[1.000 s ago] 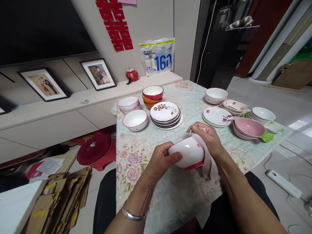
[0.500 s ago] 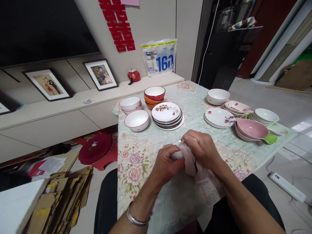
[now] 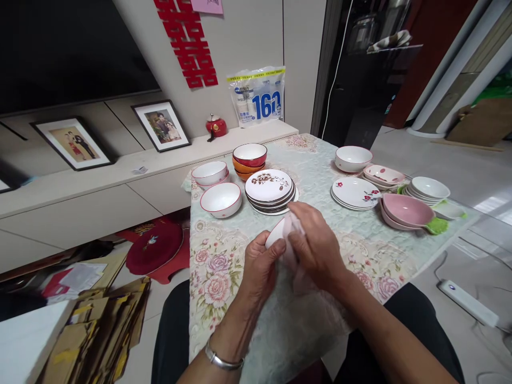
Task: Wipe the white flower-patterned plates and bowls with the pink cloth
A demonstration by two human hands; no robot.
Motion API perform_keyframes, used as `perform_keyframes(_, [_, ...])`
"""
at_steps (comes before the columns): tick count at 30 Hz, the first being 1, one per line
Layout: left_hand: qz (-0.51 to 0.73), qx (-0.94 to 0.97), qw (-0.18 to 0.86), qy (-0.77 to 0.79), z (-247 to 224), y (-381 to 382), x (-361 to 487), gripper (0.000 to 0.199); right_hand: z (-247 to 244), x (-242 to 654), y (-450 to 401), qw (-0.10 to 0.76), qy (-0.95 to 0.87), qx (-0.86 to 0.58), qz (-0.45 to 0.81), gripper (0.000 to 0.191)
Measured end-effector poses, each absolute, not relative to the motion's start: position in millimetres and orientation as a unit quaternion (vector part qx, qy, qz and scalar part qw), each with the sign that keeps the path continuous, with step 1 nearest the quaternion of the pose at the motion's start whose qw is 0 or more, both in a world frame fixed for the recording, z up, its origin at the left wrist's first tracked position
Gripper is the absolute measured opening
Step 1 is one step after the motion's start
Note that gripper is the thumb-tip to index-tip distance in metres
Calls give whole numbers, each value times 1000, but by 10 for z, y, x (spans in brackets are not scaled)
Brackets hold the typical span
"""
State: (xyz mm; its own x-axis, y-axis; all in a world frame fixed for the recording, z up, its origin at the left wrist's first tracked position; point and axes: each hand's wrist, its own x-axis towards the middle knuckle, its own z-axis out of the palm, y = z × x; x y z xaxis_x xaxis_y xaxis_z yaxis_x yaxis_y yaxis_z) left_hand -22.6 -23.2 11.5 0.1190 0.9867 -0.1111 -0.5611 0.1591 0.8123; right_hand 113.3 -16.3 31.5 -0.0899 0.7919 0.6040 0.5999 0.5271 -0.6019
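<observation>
Over the near part of the table, my left hand (image 3: 260, 262) grips a white bowl (image 3: 275, 233) with a thin red rim, its thumb lying across the near side. The bowl is tilted, and much of it is hidden by my hands. My right hand (image 3: 320, 246) is closed around a pale pink cloth (image 3: 292, 226) and presses it against the bowl's right side. Part of the cloth hangs below the fingers. Just beyond the hands stands a stack of plates (image 3: 269, 185) with brown flowers. Left of it is a red-rimmed white bowl (image 3: 221, 199).
Orange and red bowls (image 3: 250, 154) are stacked at the back. At right stand flowered plates (image 3: 355, 192), a white bowl (image 3: 353, 159), pink dishes (image 3: 407, 210) and small white bowls (image 3: 430, 186). A flowered tablecloth (image 3: 218, 272) covers the table. Flattened cardboard (image 3: 96, 325) lies on the floor at left.
The bowl has tipped so its red rim shows at the upper left. My right hand and the cloth have moved slightly left and up along it; my left hand has turned its thumb upward.
</observation>
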Motion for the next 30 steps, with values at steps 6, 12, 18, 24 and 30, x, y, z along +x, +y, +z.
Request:
perform_keyframes(6, [542, 367, 668, 354, -5, -249, -263, 35, 300, 1248, -54, 496, -728, -438, 176, 41])
perform_keyframes(12, [556, 323, 687, 339, 77, -258, -214, 40, 211, 1466, 121, 544, -519, -515, 411, 51])
perform_keyframes(18, [601, 278, 664, 348, 116, -232, -189, 37, 132, 1105, -58, 529, -644, -527, 164, 46])
perform_keyframes(24, [604, 273, 661, 350, 96, -242, -203, 37, 102, 960, -106, 482, -751, -451, 32, 42])
perform_keyframes(30, [572, 365, 643, 354, 2, -260, -260, 34, 139, 1264, 104, 596, -473, -527, 378, 50])
